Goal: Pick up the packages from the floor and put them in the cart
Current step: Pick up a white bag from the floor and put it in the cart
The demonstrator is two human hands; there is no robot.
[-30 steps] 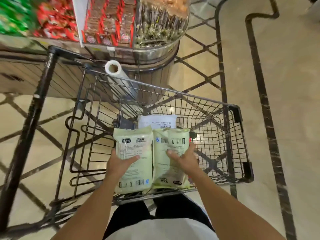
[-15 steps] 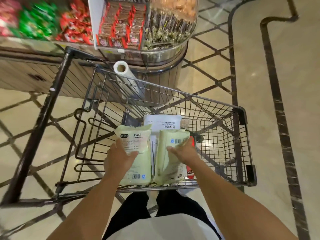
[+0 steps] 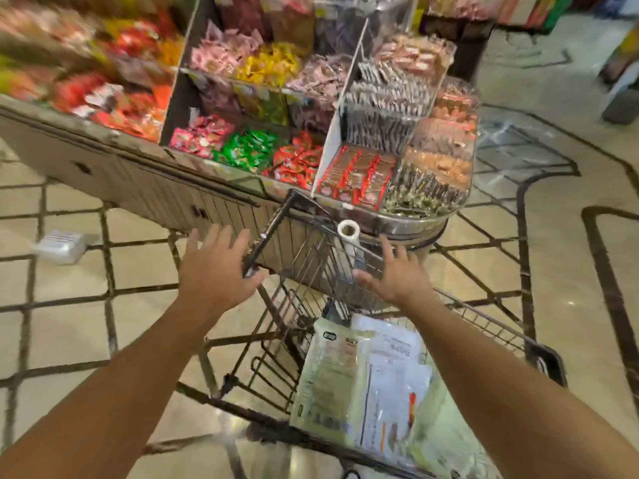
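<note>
A: Where are the packages?

B: Pale green packages (image 3: pixel 328 378) and a white one (image 3: pixel 390 344) lie flat in the wire cart (image 3: pixel 491 326). One more white package (image 3: pixel 62 245) lies on the tiled floor (image 3: pixel 69 340) at the left, apart from the cart.

A: And the hands?

B: Both are empty with fingers spread wide. The left hand (image 3: pixel 216 271) is at the cart's dark handle (image 3: pixel 268 233); the right hand (image 3: pixel 397 276) is over the basket.

A: What stands behind?

B: A candy display (image 3: pixel 311 133) just beyond the cart, and a white roll (image 3: pixel 347 229) at the basket's far end.
</note>
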